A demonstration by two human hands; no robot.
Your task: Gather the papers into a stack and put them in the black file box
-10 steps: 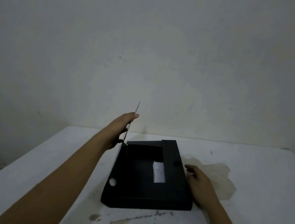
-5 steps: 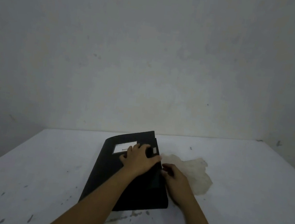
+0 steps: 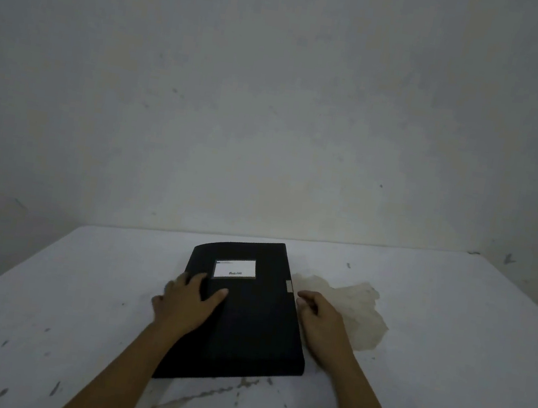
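I see the flat black plastic file box [image 3: 238, 313] lying closed on the white, stained worktop [image 3: 450, 333], its long axis running away from me toward the wall and slightly skewed to the right at the near end. A white rectangular label [image 3: 235, 268] sits on the lid at the far end, and a small pale clasp tab [image 3: 289, 286] shows on the right edge. The left hand [image 3: 185, 306] rests flat on the left portion of the lid, fingers [image 3: 213, 294] spread and extended, gripping nothing. The right hand [image 3: 322, 318] sits on the worktop just beside the right edge of the box, close to the clasp tab, fingers loosely curled and holding nothing; I cannot tell whether they touch the box wall. No loose papers are visible anywhere on the worktop, so I judge them to be inside and the task near complete. The right hand is the nearer one to the clasp, should it need pressing home. A yellowish dried stain [image 3: 350, 305] lies right of the box; nothing obstructs either hand.
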